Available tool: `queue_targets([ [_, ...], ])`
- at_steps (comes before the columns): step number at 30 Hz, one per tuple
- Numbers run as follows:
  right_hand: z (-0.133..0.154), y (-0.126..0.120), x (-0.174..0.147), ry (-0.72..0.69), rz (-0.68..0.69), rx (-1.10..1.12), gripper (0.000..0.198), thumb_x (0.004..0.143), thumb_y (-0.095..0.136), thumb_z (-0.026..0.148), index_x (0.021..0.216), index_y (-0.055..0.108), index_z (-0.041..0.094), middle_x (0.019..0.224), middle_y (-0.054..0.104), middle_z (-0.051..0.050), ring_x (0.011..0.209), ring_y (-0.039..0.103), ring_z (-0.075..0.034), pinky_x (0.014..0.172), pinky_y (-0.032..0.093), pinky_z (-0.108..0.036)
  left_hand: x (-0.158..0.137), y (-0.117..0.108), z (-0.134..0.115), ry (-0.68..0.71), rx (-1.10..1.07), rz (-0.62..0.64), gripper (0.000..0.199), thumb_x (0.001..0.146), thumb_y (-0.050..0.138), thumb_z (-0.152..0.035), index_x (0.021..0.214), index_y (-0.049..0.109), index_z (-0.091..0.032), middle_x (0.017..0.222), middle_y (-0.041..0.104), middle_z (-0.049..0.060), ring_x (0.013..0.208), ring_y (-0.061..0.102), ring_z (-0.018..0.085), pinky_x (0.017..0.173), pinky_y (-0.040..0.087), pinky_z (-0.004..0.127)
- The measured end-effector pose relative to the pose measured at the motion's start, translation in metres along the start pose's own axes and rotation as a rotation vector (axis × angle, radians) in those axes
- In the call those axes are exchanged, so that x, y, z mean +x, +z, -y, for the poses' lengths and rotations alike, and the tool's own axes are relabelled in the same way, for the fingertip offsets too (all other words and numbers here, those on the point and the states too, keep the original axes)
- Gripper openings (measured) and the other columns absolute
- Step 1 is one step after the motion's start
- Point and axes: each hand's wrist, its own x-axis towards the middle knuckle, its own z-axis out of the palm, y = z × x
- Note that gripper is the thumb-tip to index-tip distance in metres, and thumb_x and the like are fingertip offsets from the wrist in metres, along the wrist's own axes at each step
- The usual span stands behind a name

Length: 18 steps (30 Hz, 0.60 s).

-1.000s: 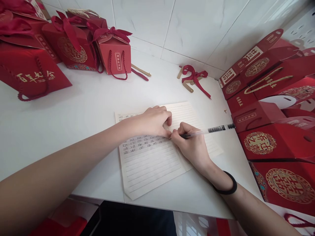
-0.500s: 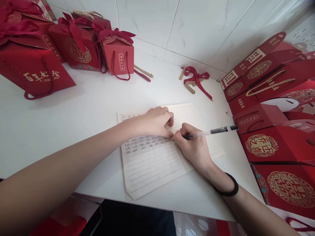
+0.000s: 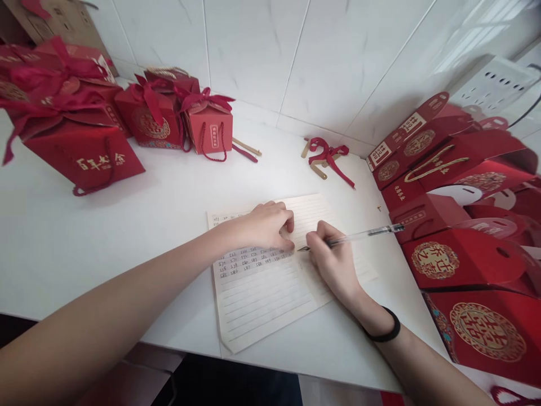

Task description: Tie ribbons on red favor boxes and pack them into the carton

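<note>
A lined notebook lies at an angle on the white table, with rows of handwritten numbers across its left page. My left hand rests on that page with curved fingers, thumb apart from them, holding nothing. It covers part of the writing. My right hand, with a black band at the wrist, grips a clear gel pen between thumb and fingers. The pen's tip is close to the left thumb, near the notebook's fold; whether it touches paper I cannot tell.
Red gift boxes with ribbon bows stand at the left back. More red boxes line the right side, below a white power strip. Ribbon scraps and thin strips lie near the tiled wall.
The view has tilted upward, so everything sits lower in the picture. The pen's tip shows more plainly beside the left thumb. Both hands keep nearly the same place on the notebook.
</note>
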Motion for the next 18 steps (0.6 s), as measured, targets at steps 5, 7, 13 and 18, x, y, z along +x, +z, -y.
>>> queue_targets([
  [5,-0.001,-0.022,0.024,0.199,-0.109,0.443,0.036,0.071,0.063,0.047,0.063,0.039,0.021,0.044,0.023,0.01,0.036,0.016,-0.007,0.031,0.015,-0.017,-0.002,0.005,0.004,0.086,-0.058,-0.05,0.026,0.066,0.065,-0.038,0.084,0.061,-0.019,0.097,0.057,0.004,0.092,0.055,0.021,0.08,0.044,0.031],
  [7,-0.003,-0.034,0.034,0.176,-0.214,0.467,0.039,0.065,0.068,0.051,0.067,0.044,0.02,0.044,0.026,0.01,0.035,0.018,-0.006,0.03,0.015,-0.016,-0.003,0.003,0.008,0.124,-0.136,-0.103,0.021,0.069,0.063,-0.035,0.082,0.061,-0.019,0.094,0.06,0.003,0.088,0.058,0.018,0.08,0.046,0.028],
  [13,-0.014,-0.054,0.044,0.067,-0.409,0.31,0.045,0.067,0.066,0.058,0.083,0.054,0.018,0.049,0.045,0.003,0.033,0.03,-0.008,0.03,0.02,-0.018,-0.013,-0.033,0.025,0.042,-0.075,-0.576,0.015,0.082,0.048,-0.03,0.088,0.059,-0.022,0.1,0.065,0.001,0.097,0.059,0.016,0.087,0.045,0.025],
  [18,-0.012,-0.05,0.04,0.078,-0.257,0.066,0.054,0.063,0.059,0.068,0.081,0.056,0.017,0.047,0.049,0.0,0.032,0.035,-0.012,0.03,0.023,-0.021,-0.032,-0.06,0.048,-0.209,0.076,-1.037,0.019,0.082,0.039,-0.017,0.096,0.052,-0.019,0.11,0.057,0.011,0.112,0.05,0.025,0.104,0.025,0.048],
])
